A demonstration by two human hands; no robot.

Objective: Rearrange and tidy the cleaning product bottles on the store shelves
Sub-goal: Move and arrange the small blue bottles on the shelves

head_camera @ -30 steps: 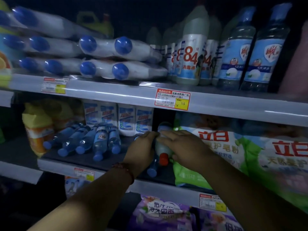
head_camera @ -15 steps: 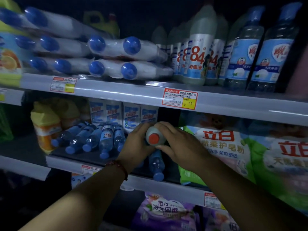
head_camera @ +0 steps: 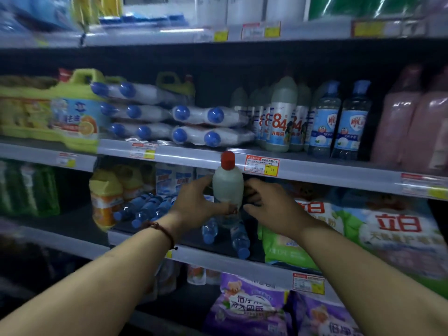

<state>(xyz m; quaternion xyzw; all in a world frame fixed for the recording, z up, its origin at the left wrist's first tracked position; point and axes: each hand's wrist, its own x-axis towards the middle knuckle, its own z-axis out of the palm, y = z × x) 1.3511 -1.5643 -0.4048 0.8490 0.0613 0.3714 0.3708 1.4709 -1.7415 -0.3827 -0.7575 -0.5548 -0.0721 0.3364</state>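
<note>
Bottle (head_camera: 228, 187) upright in left hand (head_camera: 198, 202), right hand (head_camera: 271, 207) beside.

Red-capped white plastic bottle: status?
Left hand grips red-capped white plastic bottle, upright. Right hand alongside, contact unclear. Blue-capped clear bottles lie beneath.

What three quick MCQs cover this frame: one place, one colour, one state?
1. Where is the held bottle?
A) lying on the lower shelf
B) raised to the shelf rail, beside a price tag
C) on the floor

2. Its cap is:
A) blue
B) green
C) red

3. The bottle is:
A) upright
B) upside down
C) lying flat

Key: 1B, the left hand grips it with the cap level with the rail; 2C, the cap shows plainly red; 3A, the cap points up.
</note>
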